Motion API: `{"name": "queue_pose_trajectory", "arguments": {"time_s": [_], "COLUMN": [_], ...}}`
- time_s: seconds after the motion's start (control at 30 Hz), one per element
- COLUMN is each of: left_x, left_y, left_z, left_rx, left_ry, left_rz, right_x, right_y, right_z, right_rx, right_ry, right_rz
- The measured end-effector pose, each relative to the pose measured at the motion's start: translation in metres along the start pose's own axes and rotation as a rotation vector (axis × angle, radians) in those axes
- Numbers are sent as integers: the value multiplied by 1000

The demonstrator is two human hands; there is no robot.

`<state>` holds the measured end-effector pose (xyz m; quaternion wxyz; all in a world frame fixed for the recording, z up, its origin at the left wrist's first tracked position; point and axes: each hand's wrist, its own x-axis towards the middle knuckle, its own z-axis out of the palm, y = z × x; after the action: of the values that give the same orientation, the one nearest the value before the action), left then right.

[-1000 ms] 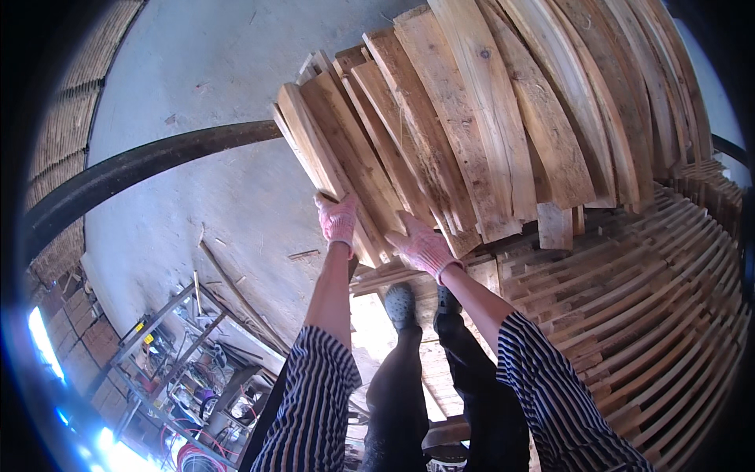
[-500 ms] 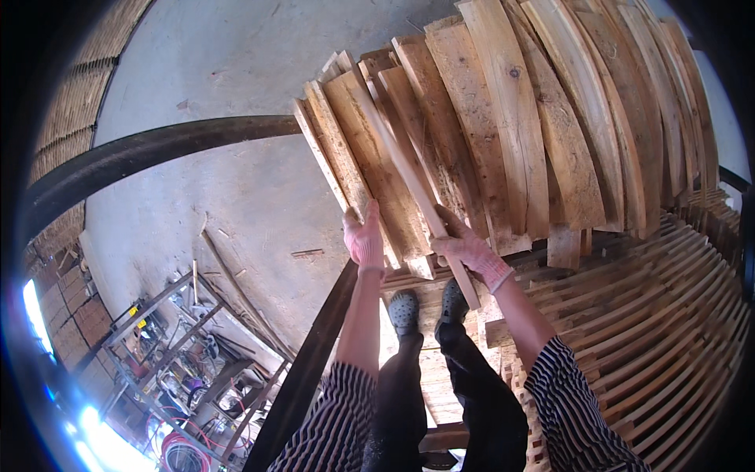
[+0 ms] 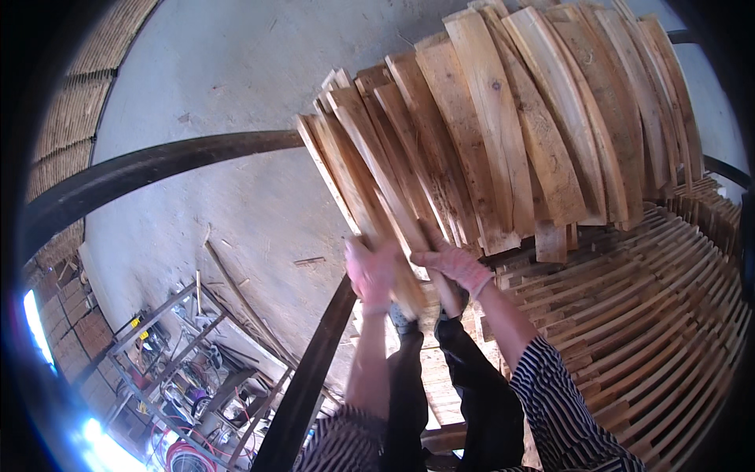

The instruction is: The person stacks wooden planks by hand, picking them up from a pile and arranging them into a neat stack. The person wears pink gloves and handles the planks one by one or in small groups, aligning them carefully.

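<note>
**Left board drawn out past the near edge of the stack**

Since the earlier frame, the blurred left board [image 3: 410, 296] has been pulled toward the shoes [image 3: 403, 321], beyond the near edge of the stack [image 3: 481, 130]. Rough-sawn, pale brown planks are seen there, long and flat, some knotted. By the left hand [image 3: 371, 274], in a pink knit glove, the left board is touched; how tightly its fingers are closed cannot be told through the blur. The right board [image 3: 381, 173] is gripped by the curled fingers of the right hand [image 3: 454, 266]. Both boards are pointed from the stack's far left edge toward the shoes, long axes nearly parallel. Layered wooden strips [image 3: 629, 338] are laid below the stack; left of it, a dark beam [image 3: 165, 161] is seen. Below-left, the left forearm is closely flanked by a dark post [image 3: 311, 370].
</note>
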<state>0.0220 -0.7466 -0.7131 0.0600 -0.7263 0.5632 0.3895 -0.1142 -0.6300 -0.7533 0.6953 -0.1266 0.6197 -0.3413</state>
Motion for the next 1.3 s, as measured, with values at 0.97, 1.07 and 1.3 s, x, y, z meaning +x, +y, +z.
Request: {"name": "queue_pose_trajectory", "arguments": {"time_s": [0.97, 1.07, 1.3], "left_x": [-420, -493, -608], "left_y": [242, 274, 311], "left_z": [-352, -394, -354], "left_rx": [-929, -988, -934], "left_ry": [-865, -952, -1192], "left_rz": [700, 821, 1069], "right_x": [-593, -681, -883], "right_y": [-301, -331, -337], "right_z": [163, 168, 157], "right_rx": [-252, -335, -377], "right_ry": [615, 786, 1206], "right_rz": [-409, -563, -696]}}
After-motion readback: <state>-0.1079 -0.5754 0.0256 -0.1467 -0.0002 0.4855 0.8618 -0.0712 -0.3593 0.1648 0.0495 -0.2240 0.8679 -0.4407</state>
